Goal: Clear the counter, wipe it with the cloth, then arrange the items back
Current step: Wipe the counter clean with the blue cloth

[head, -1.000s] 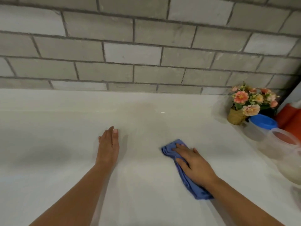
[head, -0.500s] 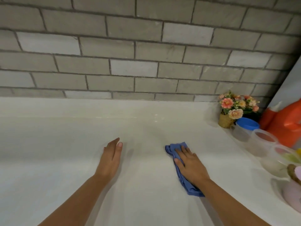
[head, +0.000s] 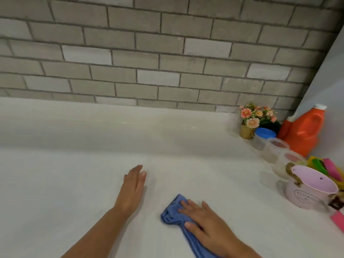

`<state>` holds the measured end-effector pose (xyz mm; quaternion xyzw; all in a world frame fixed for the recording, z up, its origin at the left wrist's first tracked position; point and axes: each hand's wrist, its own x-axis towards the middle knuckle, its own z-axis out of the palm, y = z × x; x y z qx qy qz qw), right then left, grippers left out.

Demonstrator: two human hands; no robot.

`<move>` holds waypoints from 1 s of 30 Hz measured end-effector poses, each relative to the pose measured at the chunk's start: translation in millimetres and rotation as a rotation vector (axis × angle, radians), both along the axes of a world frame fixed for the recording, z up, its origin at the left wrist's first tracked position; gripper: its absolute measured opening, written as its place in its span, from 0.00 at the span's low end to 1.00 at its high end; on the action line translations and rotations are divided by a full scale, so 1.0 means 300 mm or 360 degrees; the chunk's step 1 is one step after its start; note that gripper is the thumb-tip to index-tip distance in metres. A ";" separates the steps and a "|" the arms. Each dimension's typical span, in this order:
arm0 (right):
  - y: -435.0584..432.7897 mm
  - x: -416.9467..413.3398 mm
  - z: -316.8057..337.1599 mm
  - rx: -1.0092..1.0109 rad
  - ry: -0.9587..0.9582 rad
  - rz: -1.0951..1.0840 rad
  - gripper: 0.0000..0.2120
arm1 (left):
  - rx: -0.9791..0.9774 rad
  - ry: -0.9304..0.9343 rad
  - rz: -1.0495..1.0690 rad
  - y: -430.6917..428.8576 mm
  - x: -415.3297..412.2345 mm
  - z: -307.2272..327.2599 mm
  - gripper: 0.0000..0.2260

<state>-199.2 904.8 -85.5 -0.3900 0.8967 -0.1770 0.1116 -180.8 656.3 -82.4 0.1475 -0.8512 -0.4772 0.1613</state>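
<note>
A blue cloth (head: 172,214) lies bunched on the white counter (head: 74,174), near the front middle. My right hand (head: 206,224) presses flat on top of it, fingers spread, covering most of the cloth. My left hand (head: 133,189) rests flat on the bare counter just to the left, palm down, holding nothing. The items stand grouped at the right end: a small flower pot (head: 248,120), a blue-lidded tub (head: 263,137), two clear plastic jars (head: 274,148), an orange detergent jug (head: 305,130) and a pink tin bucket (head: 310,189).
A grey brick wall (head: 149,53) runs along the back of the counter. A white panel (head: 327,86) closes the right side. Coloured clips or bands (head: 327,167) lie behind the pink bucket, and a pink object (head: 338,219) shows at the right edge.
My right hand has slid the cloth toward me and a little left across the counter. The view has shifted, bringing the jug, pink bucket and coloured bits into sight. My left hand stays flat.
</note>
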 end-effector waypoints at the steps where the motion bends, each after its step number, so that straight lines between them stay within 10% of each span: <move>1: 0.050 -0.031 -0.001 -0.0041 0.0014 -0.0168 0.44 | -0.0005 0.0006 0.0021 0.002 0.042 0.004 0.22; 8: 0.033 -0.110 0.000 0.0171 0.0266 -0.0973 0.25 | 0.0027 0.0136 0.0226 0.004 0.248 -0.013 0.24; 14: -0.251 0.170 -0.027 0.0121 0.0231 -0.0241 0.50 | 0.0227 0.0192 0.0415 -0.004 0.242 -0.010 0.23; 21: -0.123 0.235 0.002 0.0001 0.0146 0.0407 0.37 | 0.0282 0.0203 0.0473 -0.001 0.246 0.001 0.23; 25: 0.055 0.048 -0.013 0.0035 0.0093 -0.0100 0.46 | 0.0258 0.0188 0.0440 0.003 0.249 0.000 0.23; 30: 0.087 -0.192 -0.020 0.0166 0.0259 -0.0879 0.24 | 0.0228 0.0199 0.0360 0.009 0.248 -0.006 0.22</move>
